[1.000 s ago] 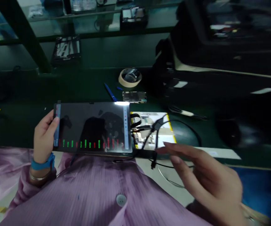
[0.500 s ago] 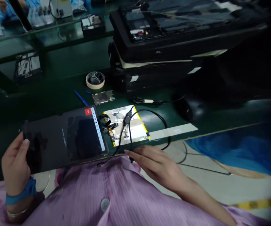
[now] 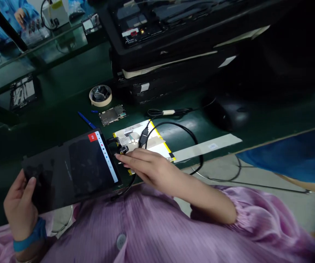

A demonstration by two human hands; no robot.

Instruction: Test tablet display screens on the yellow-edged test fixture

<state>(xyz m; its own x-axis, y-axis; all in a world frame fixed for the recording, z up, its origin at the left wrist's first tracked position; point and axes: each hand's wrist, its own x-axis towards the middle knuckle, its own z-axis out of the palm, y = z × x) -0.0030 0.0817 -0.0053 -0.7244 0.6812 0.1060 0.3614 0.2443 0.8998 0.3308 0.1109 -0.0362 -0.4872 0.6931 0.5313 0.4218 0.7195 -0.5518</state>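
Set inside the ring of a tape roll (image 3: 101, 103) on the tabletop (image 3: 64, 124): a dark, glossy object (image 3: 101, 94), too small to make out. In the wide black tray (image 3: 162, 44) at the top, electronic parts (image 3: 131, 22), with a spot of red toward the left end; in the dark shallow tray (image 3: 36, 93) at upper left, white and metallic pieces (image 3: 26, 91). In the closed grip of the left hand (image 3: 22, 212), the left end of the screen panel (image 3: 69, 168), thumb laid over the front face, other fingers partly hidden at the edge. As for the right hand (image 3: 154, 170), back upward, fingers straight and close together, tips beside a small dark connector (image 3: 123, 149) and the panel's right end; cannot tell whether pinching anything. Placed at the near edge of the tabletop, panel face up, long axis slanting from lower left to upper right, icon strip (image 3: 106, 157) along the right-hand short end, red square (image 3: 92, 137) by the far corner. Beside that end, a flat white pack (image 3: 161, 146) with yellow edges, partly covered by the right hand. Across the pack and looping rightward, a black cable (image 3: 143, 136). Farther back, a bare circuit board (image 3: 112, 115) and a blue pen (image 3: 86, 119).
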